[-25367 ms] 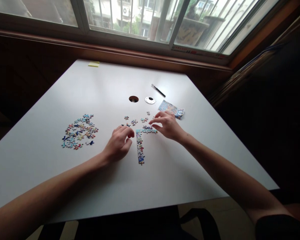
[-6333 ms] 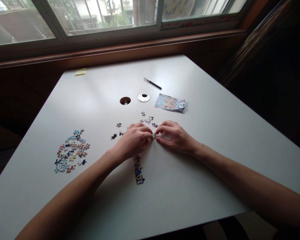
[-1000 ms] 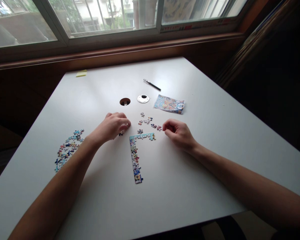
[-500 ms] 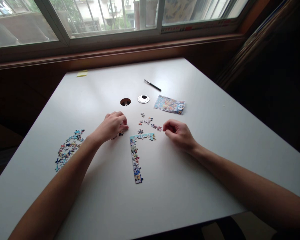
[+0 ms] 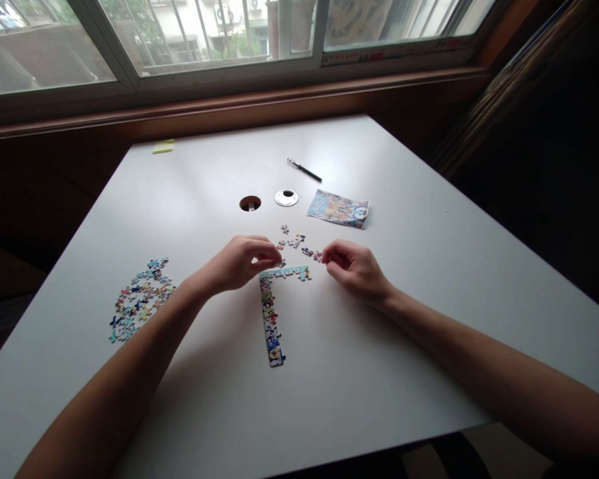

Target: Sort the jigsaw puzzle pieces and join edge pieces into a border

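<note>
An L-shaped strip of joined jigsaw pieces (image 5: 272,319) lies on the white table, with a light-blue top arm and a multicoloured long side. My left hand (image 5: 247,263) is above its upper left corner, fingers bent together at a small greyish puzzle piece (image 5: 282,263), which they partly cover. To the right of the strip, my right hand (image 5: 354,269) rests with curled fingers. Its fingertips meet the edge of a pinkish puzzle piece (image 5: 318,256); what is inside them is hidden. Several loose puzzle pieces (image 5: 294,241) lie between and beyond the hands.
A pile of puzzle pieces (image 5: 140,299) lies left, partly behind my left forearm. Farther back are a picture sheet (image 5: 339,208), a pen (image 5: 304,170), a round cable hole (image 5: 250,203), its silver cover (image 5: 286,198) and a yellow sticky note (image 5: 164,146). A window (image 5: 219,33) stands beyond the table.
My left hand has moved right, from left of the strip to the greyish piece above its top arm. My right hand has shifted slightly left, to the pinkish piece.
</note>
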